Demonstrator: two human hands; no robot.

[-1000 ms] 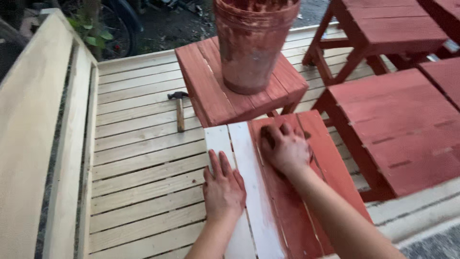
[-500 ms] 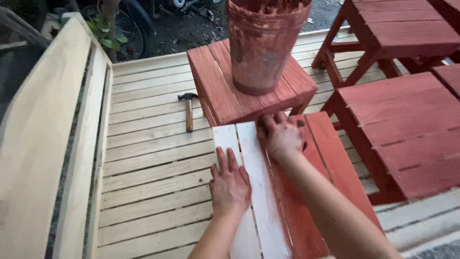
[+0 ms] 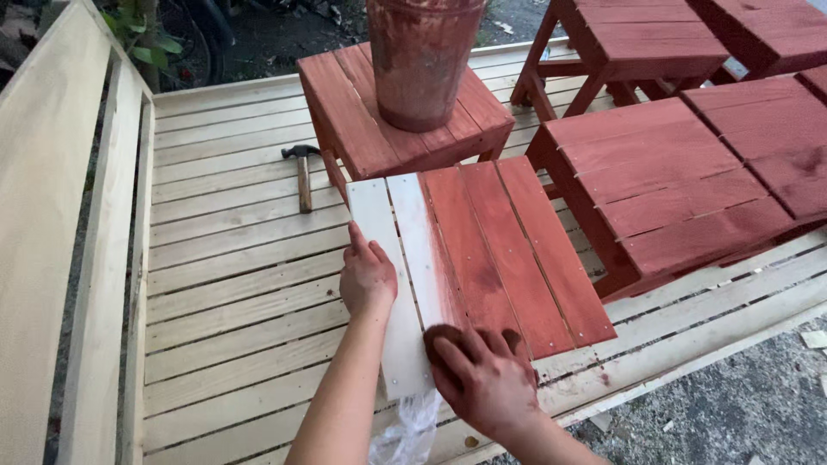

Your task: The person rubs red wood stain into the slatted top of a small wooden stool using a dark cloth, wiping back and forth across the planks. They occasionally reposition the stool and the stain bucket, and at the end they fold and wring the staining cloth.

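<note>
Right now my left hand point(image 3: 368, 277) lies flat on the stool's point(image 3: 482, 250) unpainted left slat. My right hand point(image 3: 484, 379), stain-covered, presses what looks like a dark pad point(image 3: 441, 334) at its near edge; open decking point(image 3: 233, 284) lies leftward.

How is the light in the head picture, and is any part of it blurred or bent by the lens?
Head view: soft, even daylight, no hard shadows, no glare on the stool. The right hand and left hand look sharp, as does the hammer. The bucket is cut off at the top edge. The bench slants at the left, which may be wide-lens distortion.
</note>
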